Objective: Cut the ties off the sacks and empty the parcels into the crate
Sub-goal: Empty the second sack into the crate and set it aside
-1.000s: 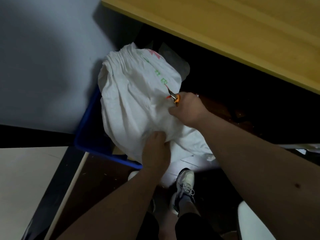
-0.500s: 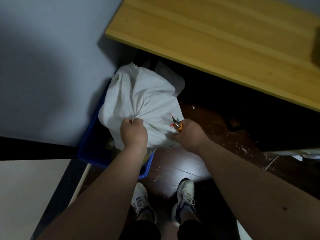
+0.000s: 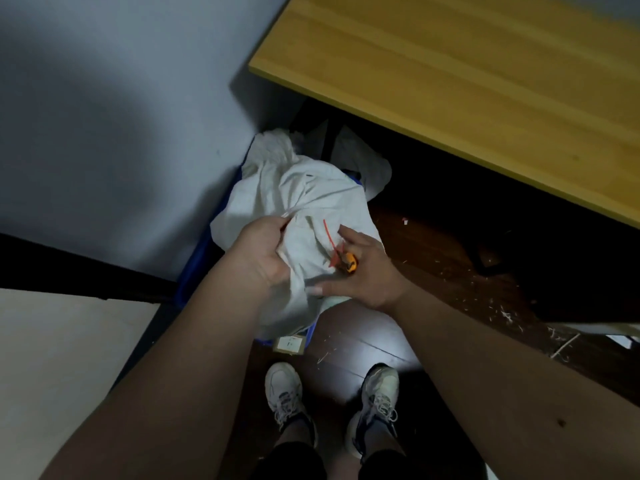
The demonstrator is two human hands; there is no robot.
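Note:
A crumpled white woven sack (image 3: 311, 199) lies draped over the blue crate (image 3: 194, 268), which stands on the floor against the wall. My left hand (image 3: 258, 252) grips a bunch of the sack's fabric near its lower left. My right hand (image 3: 360, 271) rests against the sack with fingers partly spread, holding a small orange-handled cutter (image 3: 349, 263) and a thin red tie (image 3: 329, 237). A brown parcel with a white label (image 3: 290, 344) shows at the crate's near corner, below the sack. Whatever else is in the crate is hidden by the sack.
A yellow wooden table (image 3: 467, 91) overhangs the upper right, dark beneath. A grey wall (image 3: 121, 116) borders the crate on the left. Another white bag (image 3: 367, 168) lies behind the crate. My two sneakers (image 3: 332, 400) stand on the dark floor, which is littered with white scraps (image 3: 498, 306).
The sack has gone slack and sunk lower over the crate. My left hand moved up to bunch its fabric; my right hand's fingers have spread, and a parcel now shows at the crate's corner.

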